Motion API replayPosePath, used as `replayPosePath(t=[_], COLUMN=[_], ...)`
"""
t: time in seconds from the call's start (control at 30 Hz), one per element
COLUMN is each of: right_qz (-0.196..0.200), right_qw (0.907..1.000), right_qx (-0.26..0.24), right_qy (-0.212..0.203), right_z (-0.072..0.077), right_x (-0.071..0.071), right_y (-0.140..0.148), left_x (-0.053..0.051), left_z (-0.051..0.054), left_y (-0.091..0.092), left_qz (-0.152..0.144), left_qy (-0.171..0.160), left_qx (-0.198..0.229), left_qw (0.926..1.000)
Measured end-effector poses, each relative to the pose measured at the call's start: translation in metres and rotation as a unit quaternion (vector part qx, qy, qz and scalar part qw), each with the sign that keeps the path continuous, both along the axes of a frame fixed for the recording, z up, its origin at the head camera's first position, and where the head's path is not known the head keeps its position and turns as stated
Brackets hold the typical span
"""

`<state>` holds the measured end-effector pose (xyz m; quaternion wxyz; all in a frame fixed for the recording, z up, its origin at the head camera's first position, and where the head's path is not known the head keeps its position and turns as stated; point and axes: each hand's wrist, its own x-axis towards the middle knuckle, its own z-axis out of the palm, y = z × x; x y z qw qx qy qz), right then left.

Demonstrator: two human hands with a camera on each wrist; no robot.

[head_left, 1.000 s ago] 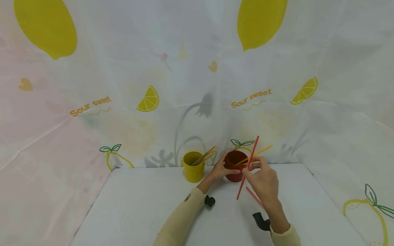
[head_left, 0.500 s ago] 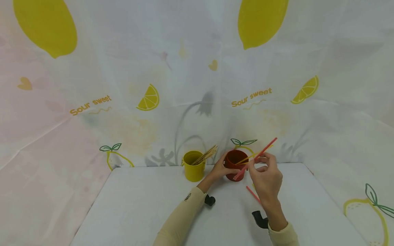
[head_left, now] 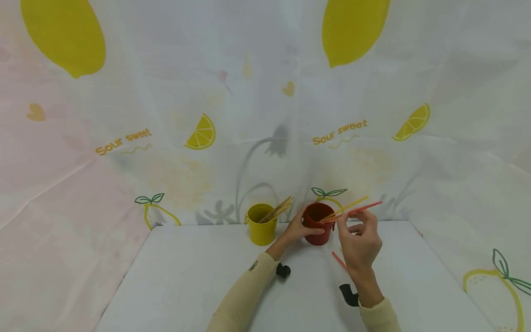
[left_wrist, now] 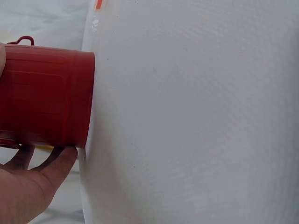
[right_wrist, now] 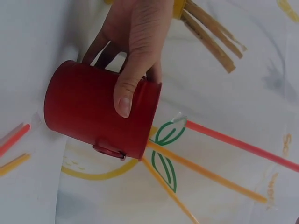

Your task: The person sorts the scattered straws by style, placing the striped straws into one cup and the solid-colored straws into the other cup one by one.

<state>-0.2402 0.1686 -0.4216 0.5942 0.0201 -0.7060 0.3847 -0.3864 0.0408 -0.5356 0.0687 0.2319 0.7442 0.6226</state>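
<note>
My left hand [head_left: 296, 229] grips a small red bucket [head_left: 317, 237], its thumb across the front near the rim and its fingers on the far side. Two yellow straws [right_wrist: 210, 175] stick out of the bucket's mouth in the right wrist view. Between thumb and fingertips, my right hand [head_left: 362, 240] pinches a red straw [head_left: 367, 207], tilted low beside the bucket's rim. A clear wrapper shows at the straw's near end, which sits just outside the mouth in the right wrist view.
To the left stands a yellow bucket [head_left: 262, 236] with a bundle of thin wooden sticks [head_left: 279, 210]. A red straw [right_wrist: 14, 139] and a yellow straw [right_wrist: 15, 164] lie on the white table [head_left: 186, 276]. Behind the table hangs a lemon-print cloth [head_left: 166, 92].
My right hand has tipped the red straw from steep to nearly level, its lower end rising to the red bucket's rim. My left hand has stayed on the bucket.
</note>
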Motion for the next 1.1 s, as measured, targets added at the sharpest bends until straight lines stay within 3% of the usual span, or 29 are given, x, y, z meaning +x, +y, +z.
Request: replayPosePath(t=[0.23, 0.43, 0.5, 0.6, 0.73, 0.9, 1.1], right_qz=[-0.008, -0.019, -0.019, -0.022, -0.022, -0.012, -0.006], right_qw=[0.9999, 0.9992, 0.9987, 0.9979, 0.9963, 0.9942, 0.9867], right_qx=[0.006, 0.036, 0.045, 0.050, 0.057, 0.054, 0.033], right_qy=[0.013, -0.006, -0.018, -0.036, -0.061, -0.093, -0.159], right_z=[-0.008, -0.020, -0.024, -0.030, -0.037, -0.044, -0.051], right_x=[-0.006, -0.014, -0.018, -0.021, -0.024, -0.030, -0.035], right_y=[0.000, 0.002, 0.002, 0.003, 0.004, 0.007, 0.009], left_x=[-0.002, 0.001, 0.007, 0.007, 0.002, 0.002, 0.000], left_z=[-0.002, 0.002, 0.010, 0.011, 0.003, 0.002, 0.001], left_y=[0.001, 0.001, -0.002, -0.001, 0.000, -0.001, -0.001], left_qz=[0.003, 0.000, -0.003, -0.003, 0.003, 0.008, 0.008], left_qy=[0.002, 0.003, 0.002, -0.001, 0.002, 0.005, 0.004], left_qx=[-0.002, 0.004, 0.004, 0.000, -0.006, -0.013, -0.018], left_qw=[1.0000, 1.0000, 1.0000, 1.0000, 1.0000, 0.9999, 0.9998])
